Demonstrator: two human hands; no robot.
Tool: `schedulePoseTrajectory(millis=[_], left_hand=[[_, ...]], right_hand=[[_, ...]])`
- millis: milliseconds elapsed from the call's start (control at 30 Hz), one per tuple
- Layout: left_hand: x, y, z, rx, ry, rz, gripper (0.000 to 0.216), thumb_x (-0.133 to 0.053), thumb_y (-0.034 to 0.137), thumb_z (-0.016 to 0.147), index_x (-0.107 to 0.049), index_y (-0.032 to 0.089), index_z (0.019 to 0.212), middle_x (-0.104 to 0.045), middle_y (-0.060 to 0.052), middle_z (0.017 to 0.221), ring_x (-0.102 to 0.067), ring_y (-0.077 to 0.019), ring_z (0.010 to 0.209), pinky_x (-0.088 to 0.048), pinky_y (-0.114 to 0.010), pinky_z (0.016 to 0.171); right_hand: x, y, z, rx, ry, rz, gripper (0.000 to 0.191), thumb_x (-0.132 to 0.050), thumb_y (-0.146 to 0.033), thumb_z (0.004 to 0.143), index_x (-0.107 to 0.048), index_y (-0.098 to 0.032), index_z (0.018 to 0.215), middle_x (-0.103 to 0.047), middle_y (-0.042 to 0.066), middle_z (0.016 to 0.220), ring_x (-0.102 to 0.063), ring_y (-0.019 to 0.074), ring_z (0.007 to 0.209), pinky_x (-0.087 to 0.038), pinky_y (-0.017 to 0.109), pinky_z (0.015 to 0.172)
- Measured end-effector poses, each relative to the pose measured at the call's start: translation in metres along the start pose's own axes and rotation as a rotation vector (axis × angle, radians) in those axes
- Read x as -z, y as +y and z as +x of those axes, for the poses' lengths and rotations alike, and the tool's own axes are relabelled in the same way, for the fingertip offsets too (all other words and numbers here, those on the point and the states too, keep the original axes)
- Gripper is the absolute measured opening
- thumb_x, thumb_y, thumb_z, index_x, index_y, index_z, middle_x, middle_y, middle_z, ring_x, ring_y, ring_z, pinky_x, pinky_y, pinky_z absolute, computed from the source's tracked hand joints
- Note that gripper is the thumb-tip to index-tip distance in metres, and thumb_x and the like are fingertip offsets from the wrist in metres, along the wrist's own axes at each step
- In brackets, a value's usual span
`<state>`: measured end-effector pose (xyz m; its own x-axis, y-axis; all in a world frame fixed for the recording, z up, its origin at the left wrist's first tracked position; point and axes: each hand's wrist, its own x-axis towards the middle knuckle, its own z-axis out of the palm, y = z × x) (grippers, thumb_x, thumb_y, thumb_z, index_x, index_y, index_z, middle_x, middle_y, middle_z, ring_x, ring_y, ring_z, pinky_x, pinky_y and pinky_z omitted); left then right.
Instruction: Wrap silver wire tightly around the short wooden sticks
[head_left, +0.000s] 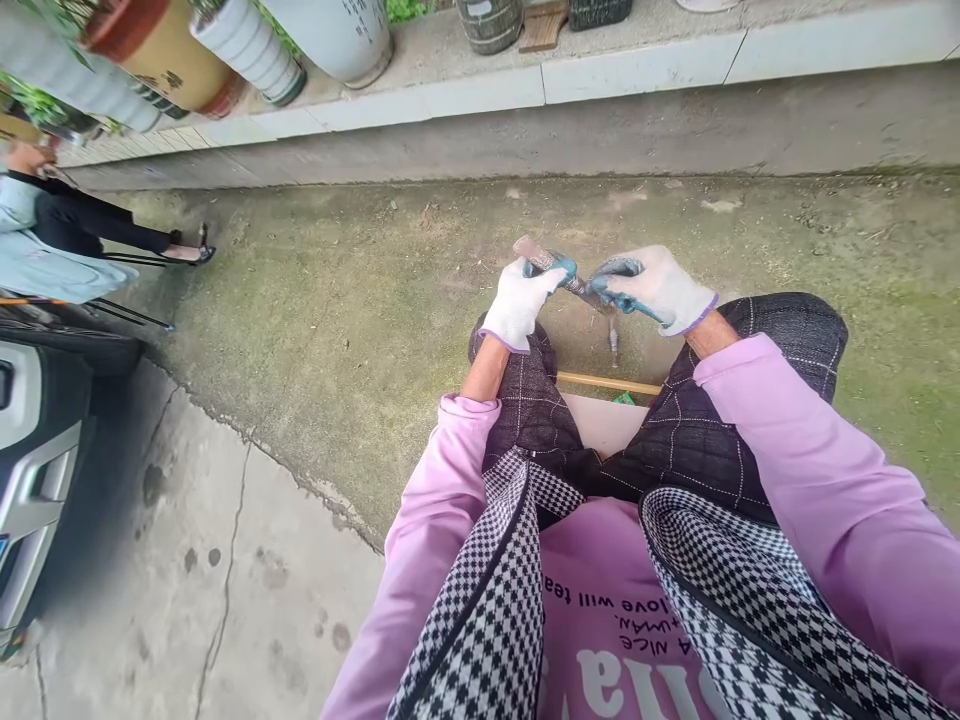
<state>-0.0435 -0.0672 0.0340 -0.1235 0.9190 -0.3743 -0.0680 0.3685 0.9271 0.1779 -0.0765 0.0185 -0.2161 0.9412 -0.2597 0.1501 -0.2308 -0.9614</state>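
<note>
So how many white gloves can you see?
2. One glove is on the person's left hand, and another glove is on the right hand. I see no others, though some could be hidden.

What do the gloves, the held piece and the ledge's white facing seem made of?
Gloves: probably knit fabric, matte white, with a blue-green coating, perhaps rubber, on the gripping side.
Held piece: dull, brownish, rough-looking; wood or rusty metal, can't tell which.
White facing: likely ceramic tile, smooth, judging by its straight seams.
</note>
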Motion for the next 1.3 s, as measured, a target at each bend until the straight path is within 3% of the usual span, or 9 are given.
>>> schedulePoseTrajectory(millis=[100,267,467,600,833,933,1100,1300], left_hand=[[0.003,0.004,-0.007,0.053,-0.086,0.015,0.025,-0.102,0.013,0.077,-0.081,0.02,0.088,-0.085,-0.004,0.086,-0.087,-0.0311,0.118,-0.067,-0.046,0.122],[0.011,0.014,-0.009,0.16,-0.217,-0.096,0.035,-0.108,0.027,0.082,-0.083,0.018,0.104,-0.085,-0.005,0.088,-0.091,-0.032,0.116,-0.068,-0.054,0.125],[0.012,0.019,-0.005,0.225,-0.172,-0.22,0.044,-0.1,0.058,0.099,-0.086,0.02,0.117,-0.087,-0.007,0.094,-0.093,-0.0321,0.12,-0.072,-0.05,0.122],[0.013,0.015,0.001,0.213,-0.109,-0.293,0.055,-0.093,0.07,0.102,-0.088,0.023,0.132,-0.092,-0.009,0.105,-0.094,-0.0309,0.119,-0.074,-0.046,0.12],[0.005,0.001,0.014,0.066,0.065,-0.321,0.038,-0.089,0.048,0.109,-0.084,0.018,0.131,-0.091,-0.009,0.124,-0.089,-0.0289,0.134,-0.071,-0.046,0.12],[-0.004,-0.001,0.012,-0.02,0.139,-0.234,0.026,-0.094,0.029,0.1,-0.084,0.019,0.121,-0.091,-0.006,0.122,-0.086,-0.027,0.137,-0.068,-0.043,0.121],[-0.012,-0.004,0.003,-0.018,0.092,-0.094,0.034,-0.102,0.019,0.08,-0.087,0.024,0.11,-0.093,-0.007,0.113,-0.083,-0.0306,0.138,-0.065,-0.04,0.121],[-0.005,-0.008,-0.001,-0.02,0.033,0.038,0.031,-0.103,0.021,0.077,-0.086,0.022,0.103,-0.091,-0.005,0.103,-0.084,-0.0295,0.127,-0.065,-0.039,0.12]], right_hand=[[0.01,0.004,-0.001,0.015,0.028,-0.053,0.018,-0.105,-0.023,0.086,-0.088,-0.023,0.081,-0.076,0.002,0.069,-0.069,0.0199,0.064,-0.064,0.034,0.065],[0.01,0.004,0.0,0.036,0.035,-0.015,0.016,-0.103,-0.029,0.082,-0.088,-0.024,0.082,-0.082,0.003,0.074,-0.07,0.0194,0.065,-0.064,0.031,0.062],[-0.011,-0.001,0.008,0.024,0.103,0.101,0.035,-0.111,-0.044,0.075,-0.083,-0.023,0.075,-0.084,0.005,0.076,-0.08,0.0244,0.071,-0.07,0.033,0.063],[-0.026,-0.001,0.008,-0.035,0.036,0.265,0.041,-0.115,-0.044,0.074,-0.083,-0.02,0.081,-0.085,0.01,0.082,-0.079,0.0217,0.068,-0.067,0.03,0.058],[-0.04,0.002,0.002,-0.054,-0.044,0.232,0.034,-0.113,-0.037,0.08,-0.084,-0.021,0.083,-0.084,0.007,0.08,-0.073,0.0178,0.065,-0.068,0.03,0.062],[-0.04,0.002,-0.001,-0.03,-0.047,0.226,0.033,-0.114,-0.035,0.077,-0.085,-0.02,0.083,-0.085,0.008,0.08,-0.073,0.0183,0.065,-0.067,0.031,0.06],[-0.025,0.002,-0.001,-0.013,-0.007,0.184,0.033,-0.113,-0.037,0.077,-0.085,-0.02,0.082,-0.081,0.006,0.074,-0.071,0.0172,0.062,-0.064,0.029,0.057],[0.012,0.007,0.008,0.044,0.126,0.149,0.026,-0.106,-0.038,0.087,-0.084,-0.024,0.084,-0.085,0.009,0.085,-0.077,0.0234,0.074,-0.069,0.036,0.066]])
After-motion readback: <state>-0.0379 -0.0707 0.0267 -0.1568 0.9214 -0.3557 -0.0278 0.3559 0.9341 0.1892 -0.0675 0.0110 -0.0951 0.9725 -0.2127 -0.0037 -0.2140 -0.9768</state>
